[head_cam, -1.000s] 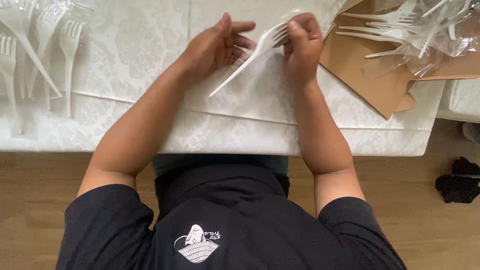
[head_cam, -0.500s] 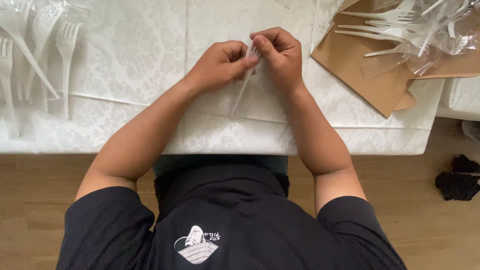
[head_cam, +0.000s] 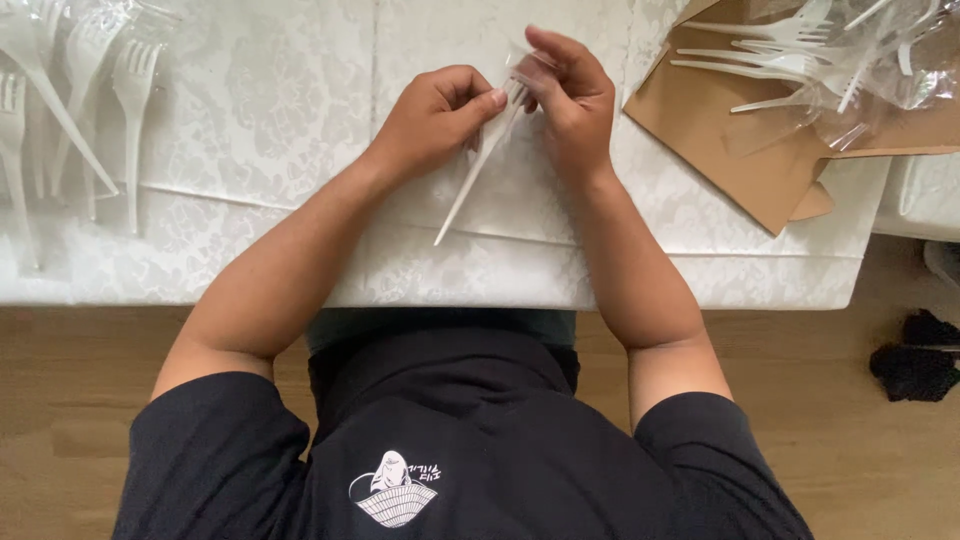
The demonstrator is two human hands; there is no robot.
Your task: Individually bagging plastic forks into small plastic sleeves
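Since half a second ago my hands have lifted and the fork's handle has swung left. Over the white tabletop (head_cam: pixel 250 120), my left hand (head_cam: pixel 435 115) and right hand (head_cam: pixel 565 95) both pinch the white plastic fork (head_cam: pixel 470 175) at its tines, inside a thin clear sleeve (head_cam: pixel 525 60). I judge it light, slightly springy, slippery; best gripped at the neck.

Black short-sleeved shirt, white chest emblem, bare forearms

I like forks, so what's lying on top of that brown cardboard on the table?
White plastic forks and crinkled clear plastic wrap lie on the brown cardboard. The wrap covers some forks, so their number is unclear, and whatever lies under the cardboard is hidden.
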